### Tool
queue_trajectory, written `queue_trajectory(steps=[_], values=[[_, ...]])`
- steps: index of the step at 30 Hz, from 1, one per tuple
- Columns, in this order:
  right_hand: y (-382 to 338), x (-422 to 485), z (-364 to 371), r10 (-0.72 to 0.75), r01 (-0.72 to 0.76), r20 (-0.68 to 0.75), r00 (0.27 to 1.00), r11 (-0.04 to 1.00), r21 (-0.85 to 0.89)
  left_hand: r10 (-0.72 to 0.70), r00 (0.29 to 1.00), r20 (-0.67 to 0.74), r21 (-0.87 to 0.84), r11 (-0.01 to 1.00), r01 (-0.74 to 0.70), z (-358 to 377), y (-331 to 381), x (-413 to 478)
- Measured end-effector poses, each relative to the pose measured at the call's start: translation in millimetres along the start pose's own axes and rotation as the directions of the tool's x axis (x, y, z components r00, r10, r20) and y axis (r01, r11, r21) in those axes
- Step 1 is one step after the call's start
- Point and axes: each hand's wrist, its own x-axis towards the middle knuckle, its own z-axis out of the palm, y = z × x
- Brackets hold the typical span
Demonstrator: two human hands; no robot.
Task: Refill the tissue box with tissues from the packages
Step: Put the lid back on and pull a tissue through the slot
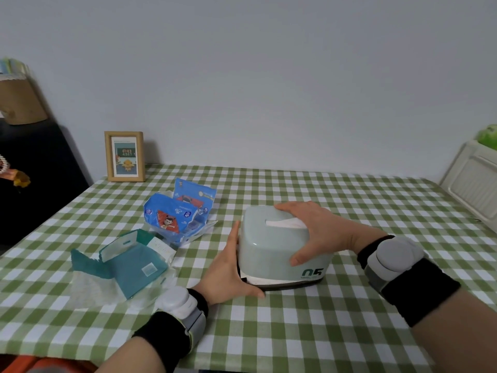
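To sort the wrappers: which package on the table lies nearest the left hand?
The teal package, lying flat just left of the left hand; the two blue cartoon-printed packages lie farther back.

A green-checked tablecloth point(295, 332) covers the table. At its far left corner a wooden picture frame point(124, 156) stands upright by the grey wall point(242, 76). Beyond its left edge, a dark cabinet point(40, 170) bears a brown box point(21, 103); beyond its right, a white ribbed unit point(473, 184).

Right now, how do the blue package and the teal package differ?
The blue package is puffy with a cartoon print; the teal package is plainer and flattened. The blue package lies farther back, the teal package nearer the camera. Both sit on the checked tablecloth, left of the tissue box.
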Motion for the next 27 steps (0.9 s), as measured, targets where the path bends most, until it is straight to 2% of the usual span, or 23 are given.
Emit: queue_trajectory(steps=[5,11,14,21,27], values=[[-1.9,-1.7,10.2,-0.01,0.008,-0.02,1.0,0.994,-0.108,-0.031,0.999,0.015,-0.016,0.999,0.031,-6.8,-6.5,7.2],[-1.1,2.5,14.6,-0.026,0.023,-0.032,0.999,0.995,-0.1,-0.004,0.999,-0.038,-0.022,1.0,0.004,-11.5,-10.1,8.6],[-1.9,6.4,17.7,-0.051,0.044,-0.039,0.998,0.987,-0.153,0.056,0.995,-0.084,0.06,0.997,-0.051,-12.1,-13.3,9.0],[-0.7,13.1,17.3,-0.035,0.033,-0.008,0.999,0.986,-0.162,0.025,1.0,0.004,0.043,0.999,-0.025,-16.1,-13.7,12.1],[0.2,18.5,8.9,0.017,-0.013,0.067,0.998,0.999,-0.05,-0.039,0.997,0.067,0.07,0.997,0.034,-23.0,-10.3,20.0]])
